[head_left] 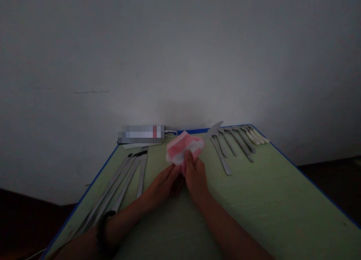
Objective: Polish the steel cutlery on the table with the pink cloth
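Note:
A pink and white cloth is bunched up over the middle of the table. My right hand grips its lower right part, with the thumb pressed on top of the fabric. From the other side my left hand closes on the cloth's lower end, its fingers partly hidden beneath. Whether anything is wrapped inside the cloth cannot be seen. To the right of the hands lies a row of metal cutlery, with handles pointing toward me. Several long metal utensils lie to the left, partly behind my left forearm.
The light green table has a blue edge and stands against a grey wall. A blurred-out box-like object with a white cord sits at the back left. White-handled pieces lie at the back right corner.

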